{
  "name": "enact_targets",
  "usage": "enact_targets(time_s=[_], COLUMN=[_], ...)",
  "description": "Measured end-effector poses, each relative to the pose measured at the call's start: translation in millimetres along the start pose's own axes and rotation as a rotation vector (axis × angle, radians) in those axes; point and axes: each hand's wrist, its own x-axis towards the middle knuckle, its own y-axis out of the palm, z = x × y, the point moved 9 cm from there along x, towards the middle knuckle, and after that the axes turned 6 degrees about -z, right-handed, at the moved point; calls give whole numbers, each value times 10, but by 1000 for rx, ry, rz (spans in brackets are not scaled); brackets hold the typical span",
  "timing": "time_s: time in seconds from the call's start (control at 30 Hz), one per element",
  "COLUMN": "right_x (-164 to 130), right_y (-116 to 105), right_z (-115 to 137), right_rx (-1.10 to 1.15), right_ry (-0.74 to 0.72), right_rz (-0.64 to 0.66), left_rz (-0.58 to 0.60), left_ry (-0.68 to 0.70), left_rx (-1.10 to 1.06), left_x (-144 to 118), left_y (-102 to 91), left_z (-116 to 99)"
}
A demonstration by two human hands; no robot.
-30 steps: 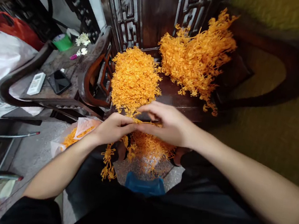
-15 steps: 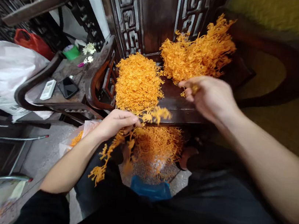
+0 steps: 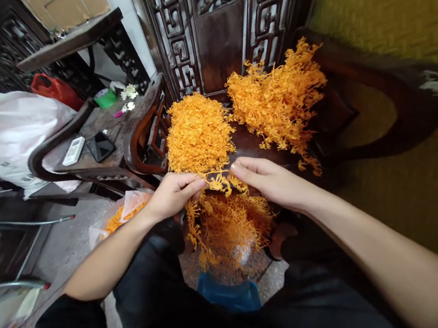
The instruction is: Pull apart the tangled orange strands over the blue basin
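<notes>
Over the front edge of a dark wooden chair seat, my left hand (image 3: 172, 194) pinches an orange branching strand (image 3: 220, 182) between thumb and fingers. Part of the strand dangles below that hand. My right hand (image 3: 263, 180) grips the same strand at its other end, so it spans the short gap between both hands. Behind my left hand lies a neat, dense pile of small orange pieces (image 3: 201, 134). A looser, taller heap of orange strands (image 3: 277, 99) sits behind my right hand. Below the seat is another orange tangle (image 3: 236, 215), partly hidden by my hands.
A blue plastic object (image 3: 229, 293) is between my knees. At left, a wooden side table holds a phone (image 3: 101, 146), a white remote (image 3: 74, 151) and a green container (image 3: 106, 97). A bag with orange bits (image 3: 122, 215) rests on the floor. The chair's curved arm (image 3: 395, 129) rises at right.
My right hand has come down and left from the loose heap to the strand in my left hand. A few strands now trail off that heap's right side. The view has shifted slightly.
</notes>
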Motion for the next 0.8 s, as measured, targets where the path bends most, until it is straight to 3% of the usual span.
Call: enact_targets(time_s=[0.17,0.37,0.53,0.63,0.7,0.8], right_x=[-85,-102,-170,-182,-165,-132], right_y=[138,149,161,98,-81,-453], right_z=[-18,-41,130,148,104,-29], right_rx=[-115,-220,-555,-580,-561,-483], right_ry=[9,-30,-217,-272,-266,-186], right_rz=[184,176,226,249,194,30], left_rz=[-33,-46,49,142,73,-243], left_ry=[-47,-52,241,303,239,93], left_rx=[-73,-50,271,315,306,234], left_x=[-8,-56,-105,-128,-113,-126], left_y=[-18,-105,-246,-326,-527,-981], left_z=[31,39,-229,-212,-93,104])
